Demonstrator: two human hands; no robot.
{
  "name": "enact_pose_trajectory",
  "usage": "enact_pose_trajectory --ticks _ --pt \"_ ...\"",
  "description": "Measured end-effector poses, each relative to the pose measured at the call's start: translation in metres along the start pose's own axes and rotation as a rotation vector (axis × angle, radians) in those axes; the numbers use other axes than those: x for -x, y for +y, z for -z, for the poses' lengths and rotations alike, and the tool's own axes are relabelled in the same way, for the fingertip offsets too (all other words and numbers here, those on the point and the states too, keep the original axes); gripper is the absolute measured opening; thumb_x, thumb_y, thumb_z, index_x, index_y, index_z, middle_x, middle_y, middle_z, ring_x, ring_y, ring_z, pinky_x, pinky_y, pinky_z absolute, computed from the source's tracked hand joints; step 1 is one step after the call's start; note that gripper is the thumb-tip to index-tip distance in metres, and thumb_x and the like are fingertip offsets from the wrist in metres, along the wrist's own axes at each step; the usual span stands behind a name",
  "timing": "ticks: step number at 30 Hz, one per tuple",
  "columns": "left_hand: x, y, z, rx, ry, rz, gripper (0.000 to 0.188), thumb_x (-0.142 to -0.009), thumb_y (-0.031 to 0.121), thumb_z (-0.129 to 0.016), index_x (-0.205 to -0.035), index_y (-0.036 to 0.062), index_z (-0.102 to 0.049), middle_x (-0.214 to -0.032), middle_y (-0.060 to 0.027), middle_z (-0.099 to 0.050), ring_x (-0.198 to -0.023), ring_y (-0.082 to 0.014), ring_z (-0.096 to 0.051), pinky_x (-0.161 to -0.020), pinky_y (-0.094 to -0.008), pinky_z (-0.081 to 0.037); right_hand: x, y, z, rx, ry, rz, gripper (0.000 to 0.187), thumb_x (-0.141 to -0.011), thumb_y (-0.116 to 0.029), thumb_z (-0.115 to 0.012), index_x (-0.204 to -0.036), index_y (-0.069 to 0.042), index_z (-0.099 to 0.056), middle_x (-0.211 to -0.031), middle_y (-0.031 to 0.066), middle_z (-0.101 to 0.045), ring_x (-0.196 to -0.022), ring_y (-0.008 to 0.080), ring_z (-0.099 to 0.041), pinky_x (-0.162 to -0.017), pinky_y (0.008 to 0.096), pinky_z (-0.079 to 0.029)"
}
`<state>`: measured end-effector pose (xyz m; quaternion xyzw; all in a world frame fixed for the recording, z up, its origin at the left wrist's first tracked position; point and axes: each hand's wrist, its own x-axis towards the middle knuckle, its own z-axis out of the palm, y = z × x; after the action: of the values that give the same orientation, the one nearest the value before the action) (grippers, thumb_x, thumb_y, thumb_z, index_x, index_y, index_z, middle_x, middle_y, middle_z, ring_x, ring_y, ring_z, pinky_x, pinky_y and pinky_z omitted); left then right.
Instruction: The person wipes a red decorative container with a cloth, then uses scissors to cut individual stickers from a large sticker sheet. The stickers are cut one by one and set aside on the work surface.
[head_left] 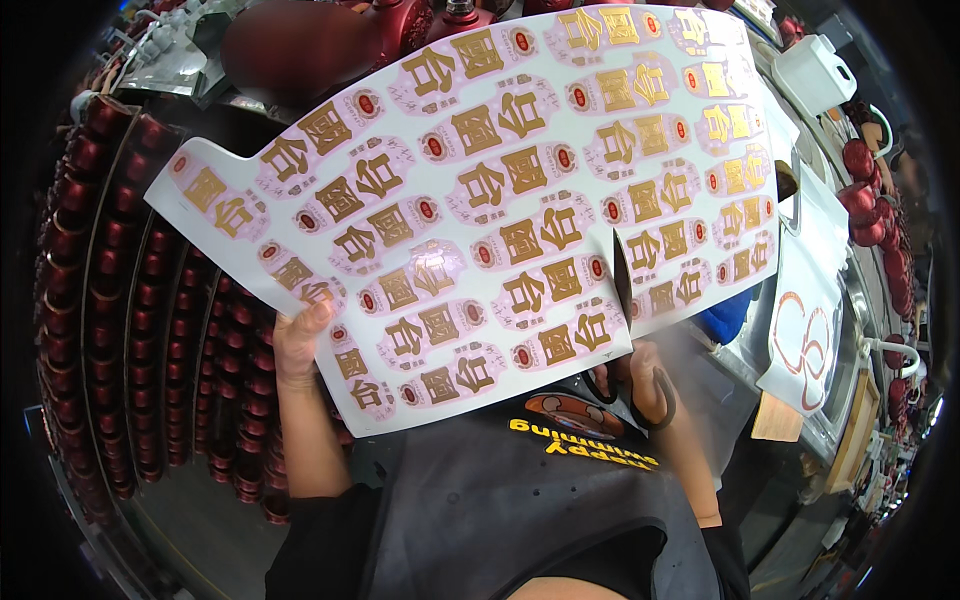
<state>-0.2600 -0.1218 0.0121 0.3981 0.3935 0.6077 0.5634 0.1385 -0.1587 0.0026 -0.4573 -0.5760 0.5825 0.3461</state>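
Observation:
A large white sheet of printed stickers [465,215] spreads in front of me, with rows of gold characters on pink label shapes. My left hand [300,340] pinches its lower left edge, thumb on top. At the lower right edge, my right hand [650,380] is closed around scissors [662,402] with dark loop handles. A slit runs up into the sheet from that edge, just above the right hand. The sheet and fingers hide most of the blades. The sheet's upper left corner has a curved cut-out.
Dark red glossy bottles [105,300] hang or stand in dense rows at the left, with more red vessels [395,40] behind the sheet. A white jug [815,75], a blue item [725,318], a white liner with red rings [803,340] and brown cardboard [777,418] lie along the right bench.

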Motion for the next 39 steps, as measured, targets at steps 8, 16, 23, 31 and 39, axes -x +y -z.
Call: enact_pose_trajectory --ticks 8,16,23,31,39 --pt "0.002 -0.003 0.000 0.039 -0.006 0.018 0.066 -0.077 0.013 -0.069 -0.136 -0.0012 -0.044 -0.129 -0.0116 -0.055 -0.119 -0.0263 -0.053 -0.104 -0.0409 -0.040 0.005 0.011 0.003 0.065 0.043 -0.006 0.080 -0.092 -0.072 -0.026 -0.069 0.000 -0.051 -0.051 0.0015 -0.045 -0.046 0.0111 -0.044 -0.044 0.0265 -0.034" --pt "-0.006 -0.009 -0.003 0.014 0.023 -0.071 0.065 -0.077 0.013 -0.070 -0.135 -0.0004 -0.045 -0.128 -0.0114 -0.056 -0.118 -0.0259 -0.053 -0.103 -0.0412 -0.040 -0.005 0.003 0.028 0.027 -0.130 0.000 0.076 -0.094 -0.068 -0.029 -0.097 0.002 -0.060 -0.067 0.0009 -0.050 -0.059 0.0125 -0.048 -0.054 0.0269 -0.038" --pt "-0.009 -0.002 -0.003 0.013 -0.053 -0.031 0.065 -0.077 0.014 -0.070 -0.135 -0.0005 -0.045 -0.128 -0.0124 -0.055 -0.118 -0.0266 -0.054 -0.103 -0.0417 -0.041 -0.008 -0.012 0.052 0.037 -0.237 -0.071 0.077 -0.093 -0.069 -0.029 -0.103 0.001 -0.059 -0.077 0.0027 -0.053 -0.071 0.0116 -0.048 -0.064 0.0248 -0.039" --pt "-0.008 -0.015 -0.014 0.098 -0.029 -0.077 0.065 -0.078 0.012 -0.069 -0.136 -0.0011 -0.044 -0.130 -0.0132 -0.055 -0.119 -0.0272 -0.053 -0.103 -0.0425 -0.041 -0.011 -0.032 0.080 0.092 -0.346 -0.297 0.070 -0.099 -0.057 -0.024 -0.102 0.003 -0.061 -0.076 0.0048 -0.054 -0.068 0.0135 -0.050 -0.063 0.0263 -0.040" --pt "0.007 -0.013 -0.015 0.077 -0.014 0.012 0.064 -0.078 0.010 -0.068 -0.136 -0.0011 -0.044 -0.128 -0.0135 -0.056 -0.119 -0.0269 -0.054 -0.102 -0.0418 -0.042 -0.016 -0.081 0.092 0.263 -0.450 -0.464 0.067 -0.100 -0.056 -0.023 -0.096 0.000 -0.060 -0.073 0.0035 -0.053 -0.065 0.0130 -0.050 -0.062 0.0271 -0.044"
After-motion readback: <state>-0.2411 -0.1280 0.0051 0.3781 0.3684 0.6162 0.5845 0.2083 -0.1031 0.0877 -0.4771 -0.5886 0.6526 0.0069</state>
